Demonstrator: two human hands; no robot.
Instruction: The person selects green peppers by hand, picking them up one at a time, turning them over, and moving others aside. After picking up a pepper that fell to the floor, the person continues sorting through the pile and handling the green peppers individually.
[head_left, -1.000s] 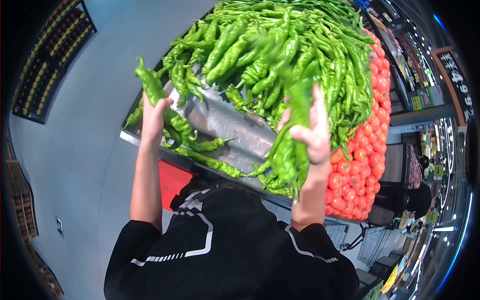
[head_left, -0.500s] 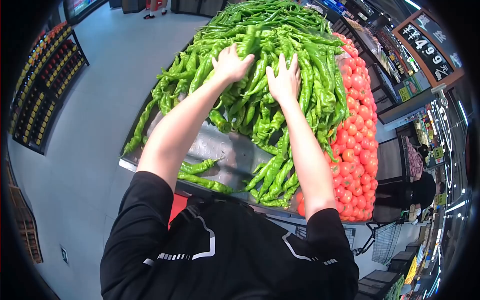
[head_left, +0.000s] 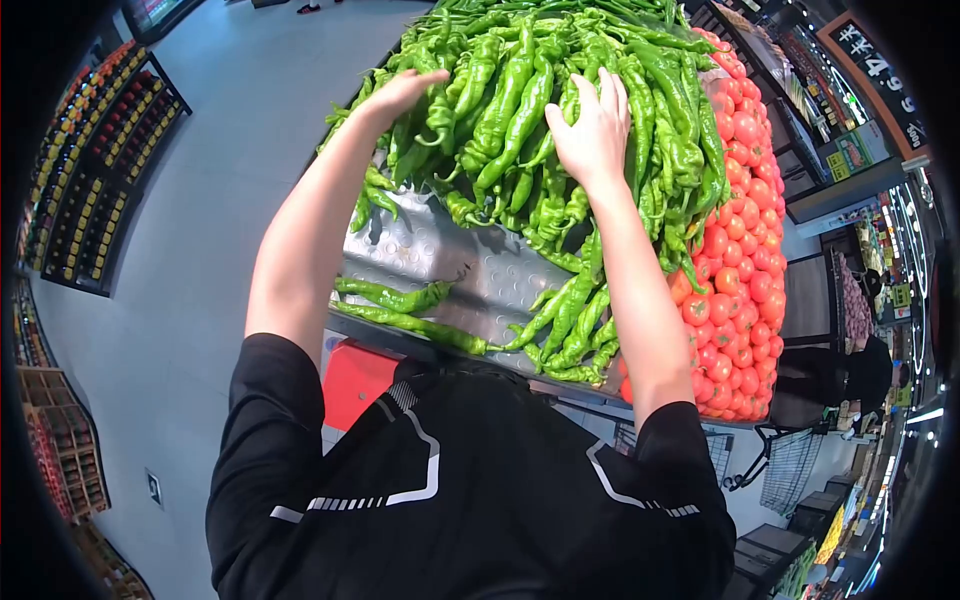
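Note:
A heap of long green peppers [head_left: 510, 110] covers the far part of a metal display stand [head_left: 410, 240]. At the heap's left side is my left hand [head_left: 402, 95], seen nearly edge-on, with outstretched fingers against the peppers and nothing visibly held. My right hand [head_left: 595, 130] rests on the right part of the heap, palm down, its thumb apart from the extended fingers. Between the hands, several peppers hang toward me over the dimpled metal. A few loose peppers [head_left: 400, 297] lie along the stand's near edge, with more bunched below my right forearm.
Red tomatoes [head_left: 740, 240] are piled along the right of the stand. A price board [head_left: 875, 80] stands beyond them. On the left is a shelf of jars [head_left: 100, 170] across the grey floor. A red box [head_left: 358, 385] sits below the near edge, and a shopping cart [head_left: 790, 470] at right.
My left hand has moved left, from the middle of the heap to its left side, and turned edge-on. My right hand stays on the peppers. The view has shifted slightly.

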